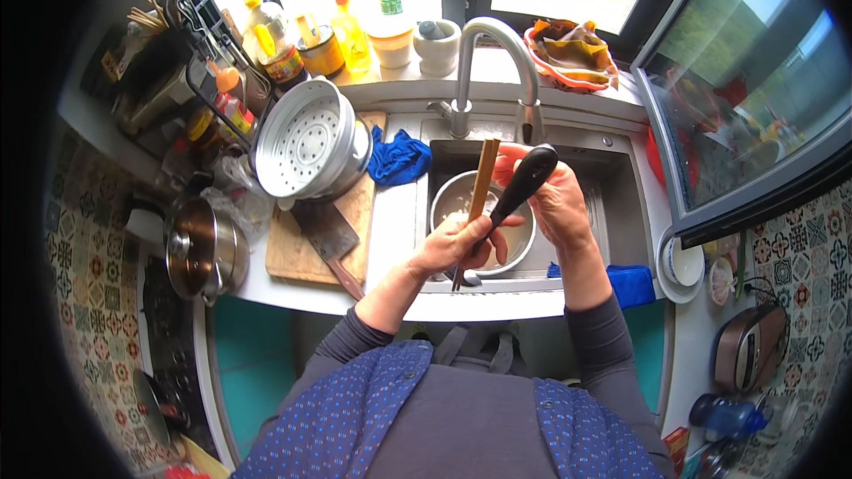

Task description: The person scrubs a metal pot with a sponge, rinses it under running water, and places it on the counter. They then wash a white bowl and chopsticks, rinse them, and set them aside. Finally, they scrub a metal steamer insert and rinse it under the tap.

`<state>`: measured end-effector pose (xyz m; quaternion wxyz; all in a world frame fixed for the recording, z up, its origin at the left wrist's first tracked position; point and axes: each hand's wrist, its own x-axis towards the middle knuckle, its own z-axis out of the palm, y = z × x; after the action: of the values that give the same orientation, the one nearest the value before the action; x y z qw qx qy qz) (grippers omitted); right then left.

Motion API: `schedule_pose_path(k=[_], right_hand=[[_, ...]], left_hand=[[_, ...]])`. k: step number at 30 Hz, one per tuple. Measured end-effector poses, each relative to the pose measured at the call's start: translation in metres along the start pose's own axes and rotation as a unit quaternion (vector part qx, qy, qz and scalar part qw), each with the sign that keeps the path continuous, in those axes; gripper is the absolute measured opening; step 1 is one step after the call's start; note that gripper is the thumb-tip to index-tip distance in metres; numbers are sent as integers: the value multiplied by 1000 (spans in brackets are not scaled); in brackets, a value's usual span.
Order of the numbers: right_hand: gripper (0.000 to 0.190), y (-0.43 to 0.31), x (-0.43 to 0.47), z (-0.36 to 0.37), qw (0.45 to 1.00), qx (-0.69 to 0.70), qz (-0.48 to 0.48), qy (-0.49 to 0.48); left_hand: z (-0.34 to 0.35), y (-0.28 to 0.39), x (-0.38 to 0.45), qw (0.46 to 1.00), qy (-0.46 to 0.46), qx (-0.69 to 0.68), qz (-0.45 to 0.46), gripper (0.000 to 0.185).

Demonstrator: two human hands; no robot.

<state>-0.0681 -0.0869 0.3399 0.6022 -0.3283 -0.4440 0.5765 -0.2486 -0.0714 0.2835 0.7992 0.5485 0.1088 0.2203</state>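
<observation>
My left hand [458, 239] is closed around a pair of wooden chopsticks [484, 179] and a utensil with a black handle [522, 179]. The chopsticks' thick ends and the black handle point up and away from me; a metal part [471, 277] shows below the hand. Behind the black handle is my right hand [556, 196], its fingers bent; whether it touches the handle I cannot tell. Under both hands a round metal bowl [442, 196] holding cloudy liquid stands in the sink [616, 193]. The arched faucet [496, 26] rises behind them.
To the left, a cleaver [329, 229] and a steamer insert [303, 140] rest on a wooden cutting board [286, 266], beside a blue cloth [399, 158]. A lidded pot [206, 249] stands farther left. At right are an open window pane [752, 93], another blue cloth [630, 285] and a white bowl [683, 263].
</observation>
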Motion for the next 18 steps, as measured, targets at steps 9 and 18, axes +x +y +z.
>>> schedule_pose_path(k=[9,18], right_hand=[[20,12,39,81,985,-167,48,11],[13,-57,22,69,952,-282,-80,84]], left_hand=[[-53,43,-70,997,-15,34,-74,52],[-62,45,-98,997,-1,34,-68,49]])
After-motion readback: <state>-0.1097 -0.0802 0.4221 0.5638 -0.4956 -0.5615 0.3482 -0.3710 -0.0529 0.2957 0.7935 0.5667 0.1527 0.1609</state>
